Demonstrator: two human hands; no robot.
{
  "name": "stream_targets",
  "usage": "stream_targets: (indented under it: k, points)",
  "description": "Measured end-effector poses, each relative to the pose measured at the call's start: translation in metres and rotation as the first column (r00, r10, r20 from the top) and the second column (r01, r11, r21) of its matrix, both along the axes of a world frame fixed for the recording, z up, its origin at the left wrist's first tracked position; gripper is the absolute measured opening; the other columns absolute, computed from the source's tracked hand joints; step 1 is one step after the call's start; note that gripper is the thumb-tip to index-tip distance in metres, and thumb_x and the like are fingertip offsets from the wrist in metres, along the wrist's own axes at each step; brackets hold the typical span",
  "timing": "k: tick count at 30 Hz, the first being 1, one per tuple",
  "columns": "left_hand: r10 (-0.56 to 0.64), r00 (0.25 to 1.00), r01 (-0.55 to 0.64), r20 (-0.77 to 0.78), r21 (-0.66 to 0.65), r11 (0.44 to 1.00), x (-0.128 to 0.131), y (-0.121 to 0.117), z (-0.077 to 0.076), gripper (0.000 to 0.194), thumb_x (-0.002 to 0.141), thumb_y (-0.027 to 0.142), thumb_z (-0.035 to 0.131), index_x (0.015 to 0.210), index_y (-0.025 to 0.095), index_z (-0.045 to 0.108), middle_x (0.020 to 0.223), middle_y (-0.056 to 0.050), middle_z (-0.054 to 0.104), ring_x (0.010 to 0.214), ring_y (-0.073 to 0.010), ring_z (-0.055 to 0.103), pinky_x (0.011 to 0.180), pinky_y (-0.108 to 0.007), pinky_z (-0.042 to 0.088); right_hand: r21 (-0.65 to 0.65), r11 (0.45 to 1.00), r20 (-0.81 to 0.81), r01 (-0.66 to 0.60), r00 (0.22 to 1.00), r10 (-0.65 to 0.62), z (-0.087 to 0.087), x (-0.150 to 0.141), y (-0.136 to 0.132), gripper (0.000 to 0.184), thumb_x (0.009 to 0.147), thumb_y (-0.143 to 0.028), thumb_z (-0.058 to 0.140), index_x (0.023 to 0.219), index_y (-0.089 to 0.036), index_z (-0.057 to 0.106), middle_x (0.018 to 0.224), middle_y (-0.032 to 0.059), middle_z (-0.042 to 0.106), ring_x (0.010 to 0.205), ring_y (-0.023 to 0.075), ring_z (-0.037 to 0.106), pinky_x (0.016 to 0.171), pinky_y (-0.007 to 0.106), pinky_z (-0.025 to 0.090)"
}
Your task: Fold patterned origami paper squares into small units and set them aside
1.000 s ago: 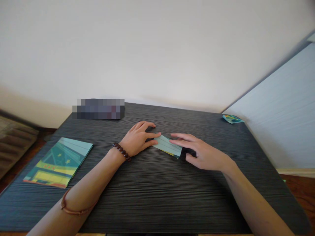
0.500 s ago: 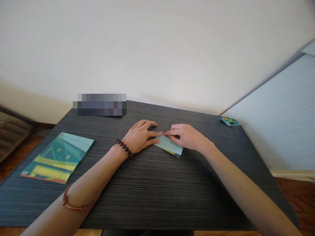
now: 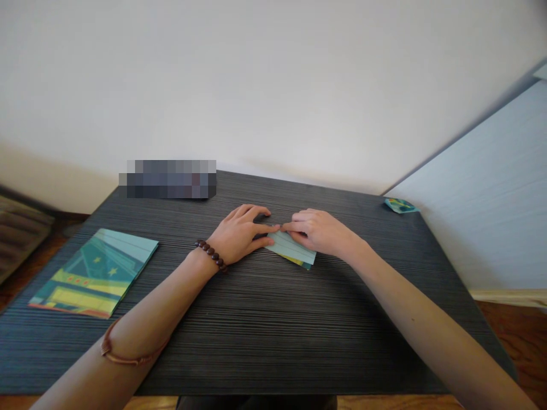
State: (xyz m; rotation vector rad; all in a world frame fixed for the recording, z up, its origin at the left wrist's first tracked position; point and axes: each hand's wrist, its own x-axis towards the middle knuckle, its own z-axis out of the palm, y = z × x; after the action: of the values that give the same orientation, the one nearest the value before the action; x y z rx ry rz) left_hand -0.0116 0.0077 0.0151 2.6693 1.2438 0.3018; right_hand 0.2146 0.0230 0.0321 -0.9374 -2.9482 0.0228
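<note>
A small folded piece of paper (image 3: pixel 293 247), pale green with yellow and dark green along its lower edge, lies on the dark table near the middle. My left hand (image 3: pixel 240 230), with a beaded bracelet at the wrist, rests at its left end. Its fingers are spread, and the index finger and thumb touch the paper. At the paper's upper edge is my right hand (image 3: pixel 318 230), fingers curled in. Its index fingertip presses near the upper left corner, close to the left index fingertip, and the thumb lies over the sheet. The right palm is hidden.
A stack of printed green and yellow paper (image 3: pixel 96 273) lies at the table's left. One small folded paper piece (image 3: pixel 401 205) sits at the far right corner. A blurred-out dark object (image 3: pixel 168 181) stands at the back left, by the wall (image 3: pixel 273 85).
My right hand has moved left and its fingers have curled, bringing the index fingertip along the paper's upper edge to the corner. The left hand stays on the paper.
</note>
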Motion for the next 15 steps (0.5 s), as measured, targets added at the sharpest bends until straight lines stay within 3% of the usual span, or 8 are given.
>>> stream_targets:
  k: [15]
  points:
    - [-0.002,1.000,0.002,-0.002,-0.015,1.000,-0.001,0.001,-0.001,0.035,0.088,0.048,0.045,0.120,0.039,0.057,0.129,0.000,0.046,0.119,-0.0229,0.038,0.102,-0.041,0.035,-0.042,0.999,-0.041,0.021,0.999,-0.022,-0.001,0.017,-0.012,0.029,0.093,-0.021,0.039,0.103,-0.017,0.065,0.079,0.0050,0.062,0.074,0.0151,0.055,0.071,0.027,0.038]
